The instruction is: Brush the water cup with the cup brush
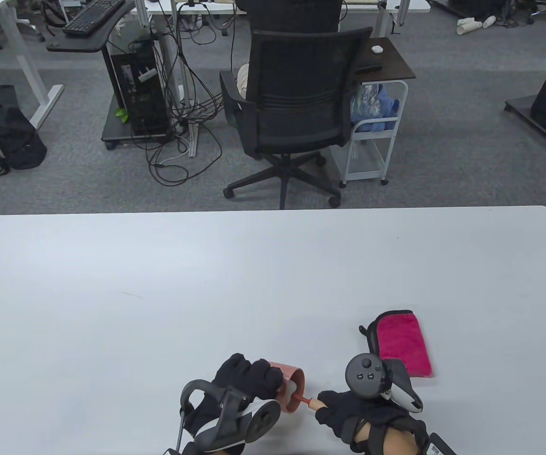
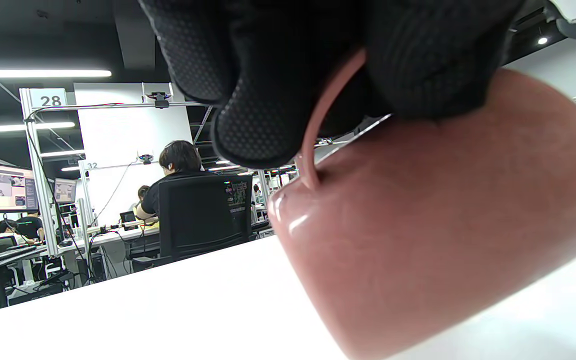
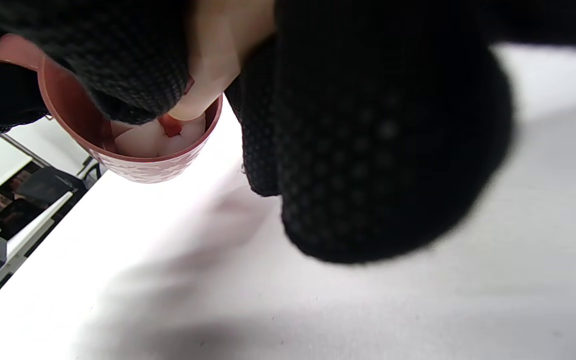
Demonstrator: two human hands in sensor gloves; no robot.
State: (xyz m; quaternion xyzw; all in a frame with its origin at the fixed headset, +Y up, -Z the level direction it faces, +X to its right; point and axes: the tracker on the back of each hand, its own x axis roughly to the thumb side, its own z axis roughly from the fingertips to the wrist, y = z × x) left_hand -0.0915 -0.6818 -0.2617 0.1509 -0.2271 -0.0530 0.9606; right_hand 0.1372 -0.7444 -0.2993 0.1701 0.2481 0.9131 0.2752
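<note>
A pink-red water cup (image 1: 291, 389) is tipped on its side near the table's front edge, its mouth facing right. My left hand (image 1: 249, 379) grips it from above, fingers through its handle (image 2: 318, 125); the cup's body (image 2: 438, 235) fills the left wrist view. My right hand (image 1: 344, 410) grips the cup brush by its handle (image 1: 311, 402). The brush's red neck (image 1: 301, 399) runs into the cup's mouth. In the right wrist view the pale brush head (image 3: 155, 137) sits inside the cup (image 3: 143, 167).
A folded magenta cloth with a black edge (image 1: 403, 343) lies on the white table (image 1: 206, 294) just behind my right hand. A black office chair (image 1: 296, 113) and a white cart (image 1: 372, 137) stand beyond the table's far edge.
</note>
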